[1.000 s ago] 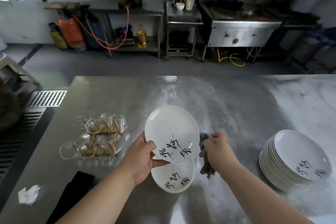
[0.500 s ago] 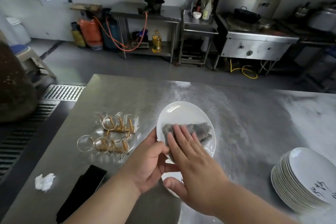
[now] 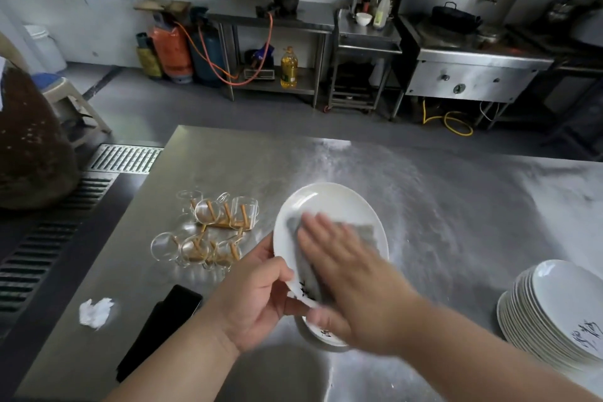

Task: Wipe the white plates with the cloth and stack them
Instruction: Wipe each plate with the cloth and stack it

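Gripping the plate [image 3: 326, 202] by the rim with the left hand [image 3: 257, 300]. Pressing the cloth [image 3: 368, 233] onto that plate with a flat, straight-fingered right hand [image 3: 355, 284].

Commercial kitchen: a stainless-steel worktable [image 3: 228, 166] is facing a steel cooking range [image 3: 470, 75]; gas cylinders [image 3: 171, 52] are standing by the wall, a floor drain grate [image 3: 124, 158] is running alongside, and a stack of white plates [image 3: 554, 313] is sitting ready.

Over the counter [image 3: 261, 166], the left hand [image 3: 257, 297] grips a tilted plate [image 3: 326, 202] by its near rim while the right hand [image 3: 352, 277] presses a grey cloth [image 3: 368, 232] flat against its face. A stack [image 3: 554, 310] of plates sits near right, glasses [image 3: 212, 232] left.
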Motion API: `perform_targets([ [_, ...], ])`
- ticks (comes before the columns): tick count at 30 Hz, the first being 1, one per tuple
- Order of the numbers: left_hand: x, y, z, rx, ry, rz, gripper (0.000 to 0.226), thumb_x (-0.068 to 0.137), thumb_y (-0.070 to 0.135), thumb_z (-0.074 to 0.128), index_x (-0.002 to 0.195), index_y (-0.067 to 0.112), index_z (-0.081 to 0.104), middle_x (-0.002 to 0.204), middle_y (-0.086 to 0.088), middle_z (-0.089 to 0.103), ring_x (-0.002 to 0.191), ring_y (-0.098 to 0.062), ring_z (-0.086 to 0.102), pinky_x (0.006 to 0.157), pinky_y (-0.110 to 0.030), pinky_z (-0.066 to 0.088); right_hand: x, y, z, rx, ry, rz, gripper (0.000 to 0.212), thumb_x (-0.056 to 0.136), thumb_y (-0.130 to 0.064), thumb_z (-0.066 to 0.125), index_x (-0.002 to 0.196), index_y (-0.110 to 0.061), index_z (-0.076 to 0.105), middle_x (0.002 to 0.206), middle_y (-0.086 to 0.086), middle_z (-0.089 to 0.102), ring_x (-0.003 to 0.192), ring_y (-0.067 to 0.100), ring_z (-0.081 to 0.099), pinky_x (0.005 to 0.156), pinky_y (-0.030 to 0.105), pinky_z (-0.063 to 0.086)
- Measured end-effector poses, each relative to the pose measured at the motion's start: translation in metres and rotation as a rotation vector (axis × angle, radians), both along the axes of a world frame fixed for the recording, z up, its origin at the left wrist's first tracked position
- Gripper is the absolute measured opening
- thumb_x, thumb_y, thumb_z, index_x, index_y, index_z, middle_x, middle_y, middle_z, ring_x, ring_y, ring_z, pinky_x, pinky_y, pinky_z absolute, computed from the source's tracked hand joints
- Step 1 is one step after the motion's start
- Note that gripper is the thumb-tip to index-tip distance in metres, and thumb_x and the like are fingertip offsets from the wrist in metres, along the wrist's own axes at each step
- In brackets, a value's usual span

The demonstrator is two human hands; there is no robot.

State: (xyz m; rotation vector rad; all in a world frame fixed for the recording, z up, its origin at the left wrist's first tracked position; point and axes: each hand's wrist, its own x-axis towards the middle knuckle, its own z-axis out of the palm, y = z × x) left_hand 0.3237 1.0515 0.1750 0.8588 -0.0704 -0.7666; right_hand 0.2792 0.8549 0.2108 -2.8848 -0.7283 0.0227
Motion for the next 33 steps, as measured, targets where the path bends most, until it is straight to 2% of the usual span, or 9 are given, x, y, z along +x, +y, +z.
perform_targets([
  [3, 0.001, -0.003, 0.004, -0.003, -0.034, -0.028, 0.063, 0.077, -0.004, 0.052, 0.134, 0.018, 0.068, 0.117, -0.024, 0.073, 0.094, -0.038, 0.075, 0.069, -0.054, 0.064, 0.019, -0.008, 0.019, -0.003, 0.012, -0.126, 0.102, 0.089, -0.082, 0.005, 0.165, -0.015, -0.005, 0.170, 0.005, -0.021, 0.156, 0.018, -0.026, 0.129, 0.048, -0.001],
  [9, 0.016, 0.002, 0.008, -0.007, 0.010, 0.071, 0.067, 0.074, -0.005, 0.050, 0.136, 0.014, 0.067, 0.129, -0.025, 0.070, 0.106, -0.036, 0.074, 0.067, -0.050, 0.063, -0.018, 0.009, -0.001, 0.055, 0.032, 0.107, 0.101, 0.093, -0.083, 0.008, 0.166, -0.014, 0.012, 0.175, 0.004, 0.000, 0.161, 0.023, -0.002, 0.129, 0.051, 0.012],
  [12, 0.009, -0.003, 0.006, 0.008, 0.019, 0.045, 0.068, 0.075, -0.005, 0.050, 0.136, 0.019, 0.067, 0.127, -0.025, 0.071, 0.102, -0.041, 0.074, 0.068, -0.056, 0.064, 0.009, -0.008, 0.011, -0.039, 0.048, -0.088, 0.110, 0.084, -0.088, -0.006, 0.166, -0.015, -0.002, 0.171, 0.005, -0.017, 0.158, 0.022, -0.021, 0.129, 0.048, 0.001],
  [15, 0.009, -0.009, 0.010, -0.010, 0.011, 0.047, 0.064, 0.076, -0.005, 0.051, 0.134, 0.018, 0.068, 0.124, -0.029, 0.070, 0.101, -0.048, 0.073, 0.071, -0.063, 0.064, 0.031, -0.020, 0.025, -0.068, 0.025, -0.219, 0.106, 0.084, -0.086, -0.004, 0.164, -0.017, -0.012, 0.168, 0.002, -0.029, 0.154, 0.018, -0.032, 0.128, 0.044, -0.007],
  [18, 0.018, -0.010, 0.015, -0.017, 0.025, 0.107, 0.064, 0.072, -0.004, 0.052, 0.131, 0.014, 0.070, 0.122, -0.026, 0.073, 0.097, -0.040, 0.075, 0.067, -0.058, 0.064, 0.013, -0.011, 0.017, 0.070, 0.035, -0.071, 0.105, 0.089, -0.085, 0.003, 0.166, -0.014, 0.005, 0.173, 0.004, -0.010, 0.160, 0.022, -0.014, 0.130, 0.049, 0.005],
  [21, 0.022, -0.008, 0.013, 0.006, 0.038, 0.148, 0.068, 0.070, -0.003, 0.051, 0.133, 0.014, 0.068, 0.130, -0.026, 0.070, 0.110, -0.039, 0.072, 0.077, -0.055, 0.059, -0.017, -0.004, -0.006, 0.092, 0.045, 0.078, 0.101, 0.092, -0.084, 0.012, 0.167, -0.016, 0.012, 0.175, 0.002, 0.004, 0.161, 0.021, 0.000, 0.129, 0.049, 0.014],
  [27, 0.019, -0.018, 0.011, 0.000, 0.041, 0.084, 0.064, 0.072, -0.005, 0.052, 0.131, 0.013, 0.069, 0.121, -0.031, 0.071, 0.091, -0.046, 0.075, 0.064, -0.055, 0.063, 0.037, -0.034, 0.022, -0.051, 0.017, -0.209, 0.100, 0.090, -0.081, 0.011, 0.164, -0.018, -0.011, 0.170, 0.003, -0.025, 0.156, 0.017, -0.027, 0.129, 0.044, -0.003],
  [30, 0.030, -0.021, 0.017, -0.013, 0.058, 0.138, 0.066, 0.070, -0.004, 0.052, 0.131, 0.013, 0.070, 0.124, -0.026, 0.073, 0.099, -0.041, 0.075, 0.068, -0.056, 0.064, 0.023, -0.024, 0.019, -0.006, 0.019, -0.075, 0.103, 0.089, -0.084, 0.009, 0.166, -0.016, 0.001, 0.173, 0.005, -0.013, 0.159, 0.022, -0.015, 0.130, 0.046, 0.003],
  [33, 0.034, -0.019, 0.013, 0.018, 0.081, 0.179, 0.072, 0.067, -0.005, 0.051, 0.137, 0.007, 0.064, 0.131, -0.029, 0.069, 0.113, -0.041, 0.072, 0.087, -0.056, 0.056, -0.013, -0.014, -0.005, 0.055, 0.061, 0.059, 0.103, 0.091, -0.086, 0.011, 0.167, -0.016, 0.009, 0.175, 0.004, 0.001, 0.161, 0.021, -0.003, 0.130, 0.046, 0.010],
])
